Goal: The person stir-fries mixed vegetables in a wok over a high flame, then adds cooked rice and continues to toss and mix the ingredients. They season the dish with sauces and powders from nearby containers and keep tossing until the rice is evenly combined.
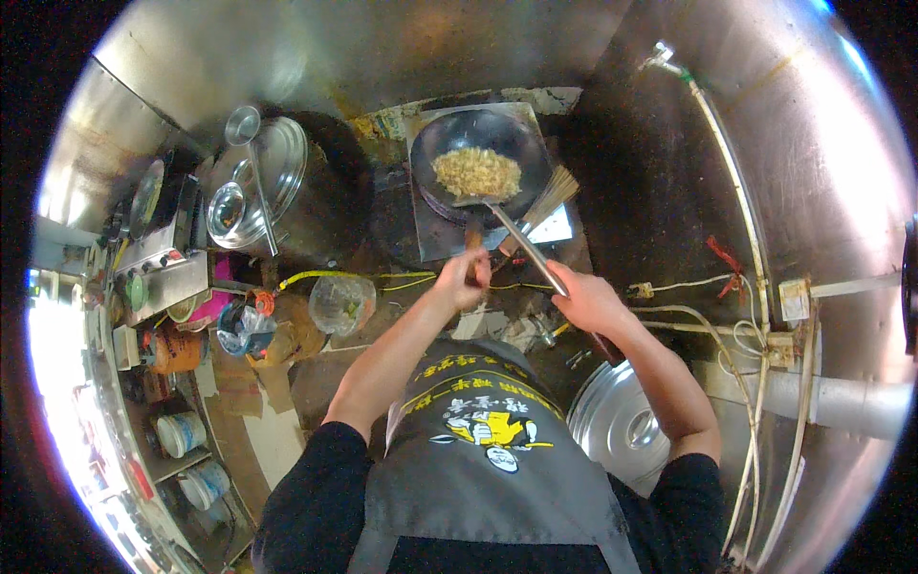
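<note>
A dark wok [482, 129] with chopped, pale yellow-brown food [477, 172] in it sits over a burner. My left hand [462, 278], slightly blurred, is closed around the wok's wooden handle [473, 235]. In my right hand [584, 295] is a long-handled metal wok spatula [527, 244]. Its blade rests at the near edge of the food, inside the wok. A bamboo wok brush [551, 197] lies just right of the wok, partly behind the spatula's shaft.
At the left, a metal ladle [244, 128] and a small bowl [226, 214] lie on a large round lid [287, 172]. A yellow hose [337, 273] runs near a clear plastic tub [343, 305]. Another metal lid [617, 423] leans right of my apron. Pipes [739, 172] line the right wall.
</note>
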{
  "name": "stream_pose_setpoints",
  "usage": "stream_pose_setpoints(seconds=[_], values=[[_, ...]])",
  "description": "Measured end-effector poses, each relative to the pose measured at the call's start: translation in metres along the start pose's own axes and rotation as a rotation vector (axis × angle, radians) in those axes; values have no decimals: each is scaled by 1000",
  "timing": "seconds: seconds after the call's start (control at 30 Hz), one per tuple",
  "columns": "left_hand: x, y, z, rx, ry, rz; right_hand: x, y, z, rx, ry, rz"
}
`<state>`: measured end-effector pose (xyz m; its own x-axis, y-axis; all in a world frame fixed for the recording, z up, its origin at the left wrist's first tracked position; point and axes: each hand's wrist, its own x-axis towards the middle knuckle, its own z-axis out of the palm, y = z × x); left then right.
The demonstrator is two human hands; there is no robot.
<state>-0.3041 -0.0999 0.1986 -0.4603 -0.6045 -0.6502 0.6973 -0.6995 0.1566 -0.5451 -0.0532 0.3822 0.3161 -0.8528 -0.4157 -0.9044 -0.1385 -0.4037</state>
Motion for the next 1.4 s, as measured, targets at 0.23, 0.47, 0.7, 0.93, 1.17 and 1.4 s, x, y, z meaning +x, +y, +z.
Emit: stream_pose_setpoints(seconds=[0.23, 0.47, 0.7, 0.93, 1.17, 1.4], values=[[-76, -48, 17, 63, 36, 2, -16, 22, -8, -64, -12, -59], [-24, -46, -4, 150, -24, 18, -11, 31, 1, -71, 4, -22], [-47, -26, 38, -57, 68, 88, -14, 21, -9, -37, -22, -45], [-59, -95, -28, 135, -11, -48, -29, 22, 6, -24, -9, 39], [-14, 21, 20, -314, -21, -144, -10, -16, 2, -5, 37, 87], [-95, -59, -40, 304, -46, -87, -34, -54, 5, -47, -39, 288]])
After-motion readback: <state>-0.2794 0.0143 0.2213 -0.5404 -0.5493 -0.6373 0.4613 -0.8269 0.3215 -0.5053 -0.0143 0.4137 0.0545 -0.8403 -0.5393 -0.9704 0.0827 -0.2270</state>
